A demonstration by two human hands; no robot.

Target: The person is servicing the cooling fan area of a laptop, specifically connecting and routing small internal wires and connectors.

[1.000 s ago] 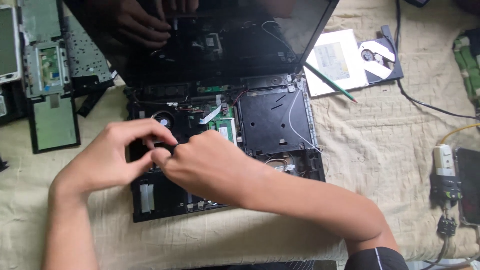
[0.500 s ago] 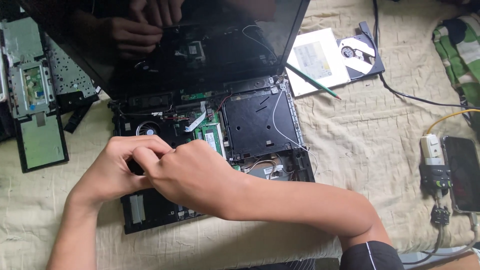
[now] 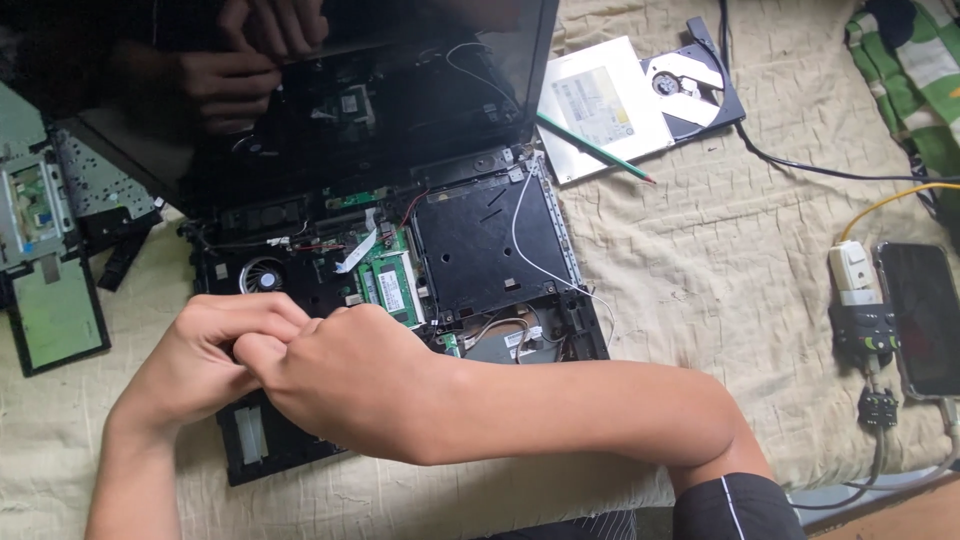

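An opened black laptop base [image 3: 490, 240] lies on a beige cloth, its fan [image 3: 262, 274], green memory board [image 3: 392, 285] and white wires exposed. The dark screen [image 3: 330, 90] stands tilted up behind it and reflects the hands. My left hand [image 3: 195, 365] and my right hand [image 3: 345, 385] are pressed together over the left front part of the base, fingers curled inward. My right forearm crosses the front edge of the laptop. Whatever sits between the fingers is hidden.
A removed optical drive [image 3: 640, 95] with a green pencil [image 3: 595, 150] lies at the back right. Loose laptop panels and a keyboard part [image 3: 50, 260] are at the left. A phone [image 3: 925, 320], a plug adapter [image 3: 858, 295] and cables lie at the right.
The view has shifted, so the laptop sits further left and lower. My hands have closed tighter together over the same spot on the base.
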